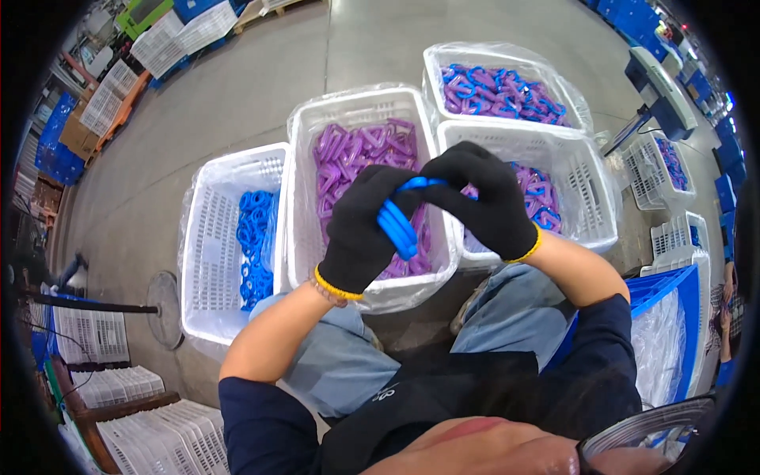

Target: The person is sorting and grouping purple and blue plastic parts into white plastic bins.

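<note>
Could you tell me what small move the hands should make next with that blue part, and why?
Probably press the blue part fully together: both gloved hands, left and right, pinch it over the middle basket of purple pieces, and it looks not yet released.

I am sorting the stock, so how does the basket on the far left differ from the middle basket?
The left basket holds blue plastic rings; the middle basket holds purple pieces. The left one's load covers only its right side; the middle one's covers most of its floor. Both are white, slotted and lined with clear plastic.
</note>
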`<control>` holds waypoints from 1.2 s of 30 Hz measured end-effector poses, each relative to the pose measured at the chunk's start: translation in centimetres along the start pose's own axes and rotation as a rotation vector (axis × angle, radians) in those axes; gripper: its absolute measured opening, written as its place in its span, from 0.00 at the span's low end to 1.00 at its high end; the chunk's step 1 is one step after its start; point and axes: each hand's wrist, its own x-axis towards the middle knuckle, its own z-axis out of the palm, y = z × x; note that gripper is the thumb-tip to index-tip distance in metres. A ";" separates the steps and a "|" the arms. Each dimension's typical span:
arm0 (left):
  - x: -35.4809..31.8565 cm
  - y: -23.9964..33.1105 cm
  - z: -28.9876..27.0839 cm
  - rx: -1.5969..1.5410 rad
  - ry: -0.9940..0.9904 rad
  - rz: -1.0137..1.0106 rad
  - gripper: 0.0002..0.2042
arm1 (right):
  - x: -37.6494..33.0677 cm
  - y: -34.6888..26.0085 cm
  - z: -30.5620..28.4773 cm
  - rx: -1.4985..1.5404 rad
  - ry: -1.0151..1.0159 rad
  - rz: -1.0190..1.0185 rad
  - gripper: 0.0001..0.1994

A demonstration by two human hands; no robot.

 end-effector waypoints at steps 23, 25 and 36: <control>-1.9 -4.1 -5.3 -0.343 -0.063 -0.511 0.10 | -0.8 14.6 -8.1 -1.091 -0.164 0.343 0.13; -2.1 -3.7 -5.6 -0.347 -0.057 -0.527 0.10 | -0.3 16.1 -3.4 -0.953 -0.278 0.262 0.16; -2.3 -4.8 -4.2 -0.233 -0.213 -0.570 0.15 | -7.6 31.0 27.6 -0.456 -0.967 -0.202 0.29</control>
